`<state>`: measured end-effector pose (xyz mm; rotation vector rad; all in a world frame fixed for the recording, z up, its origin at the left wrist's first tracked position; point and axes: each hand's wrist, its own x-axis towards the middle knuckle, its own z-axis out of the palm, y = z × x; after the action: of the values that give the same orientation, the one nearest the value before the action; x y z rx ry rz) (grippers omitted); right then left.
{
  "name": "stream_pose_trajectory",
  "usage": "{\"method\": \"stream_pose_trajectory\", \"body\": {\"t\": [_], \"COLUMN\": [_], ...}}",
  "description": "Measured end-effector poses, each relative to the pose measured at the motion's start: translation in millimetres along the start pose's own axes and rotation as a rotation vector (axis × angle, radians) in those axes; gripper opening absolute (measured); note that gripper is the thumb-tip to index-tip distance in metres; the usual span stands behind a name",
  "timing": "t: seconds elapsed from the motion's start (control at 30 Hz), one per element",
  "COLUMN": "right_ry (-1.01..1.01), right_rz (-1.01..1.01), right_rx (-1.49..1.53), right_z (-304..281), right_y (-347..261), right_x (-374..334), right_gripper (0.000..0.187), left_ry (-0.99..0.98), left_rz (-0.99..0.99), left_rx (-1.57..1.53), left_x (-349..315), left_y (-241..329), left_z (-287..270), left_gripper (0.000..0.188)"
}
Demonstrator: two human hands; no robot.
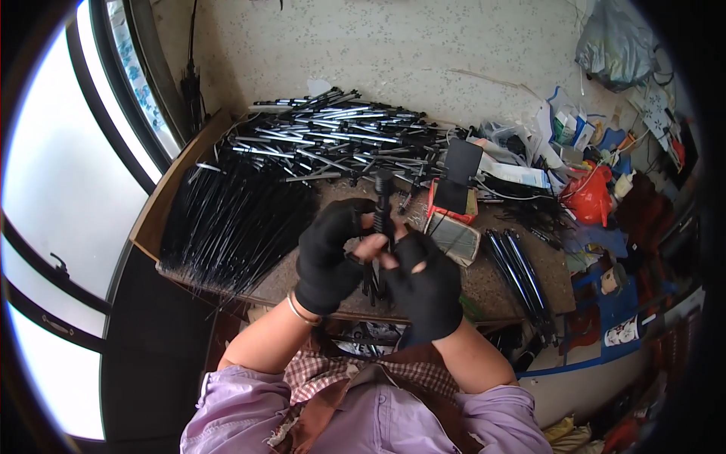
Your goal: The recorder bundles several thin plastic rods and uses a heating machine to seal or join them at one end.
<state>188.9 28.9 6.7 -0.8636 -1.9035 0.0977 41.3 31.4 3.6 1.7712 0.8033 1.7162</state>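
Note:
Above the near edge of the table, I hold a short black ridged rod (383, 198) upright between my hands. My left hand (331, 250), in a black fingerless glove, closes on it from the left, with thumb and fingers at its lower part. On the right my right hand (425, 280), gloved alike, pinches near the rod's lower end, fingers bent. Thin dark pieces hang below the fingers, partly hidden by the gloves. Left of my hands lies a wide heap of thin black ribs (234, 219), like umbrella ribs. Behind it are piled silver and black shafts (340, 132).
A red box (452, 203) and a worn pale block (454, 238) stand right of my hands. Several dark shiny tubes (522, 276) lie at the table's (480, 280) right edge. Farther right are a red plastic bag (588, 197) and clutter. A wooden board (181, 181) borders the left.

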Motion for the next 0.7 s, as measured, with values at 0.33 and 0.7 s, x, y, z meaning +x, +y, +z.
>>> {"method": "stream_pose_trajectory", "body": {"t": [0.33, 0.7], "right_ry": [-0.023, -0.196], "right_rz": [0.239, 0.245], "right_rx": [0.638, 0.808], "right_z": [-34, -28], "right_y": [34, 34], "right_x": [-16, -3], "right_gripper": [0.035, 0.037], "left_ry": [0.093, -0.252], "left_rz": [-0.016, 0.061], "left_rx": [0.026, 0.029], "left_x": [0, 9], "left_y": [7, 8], "left_z": [-18, -4], "left_gripper": [0.022, 0.010]}}
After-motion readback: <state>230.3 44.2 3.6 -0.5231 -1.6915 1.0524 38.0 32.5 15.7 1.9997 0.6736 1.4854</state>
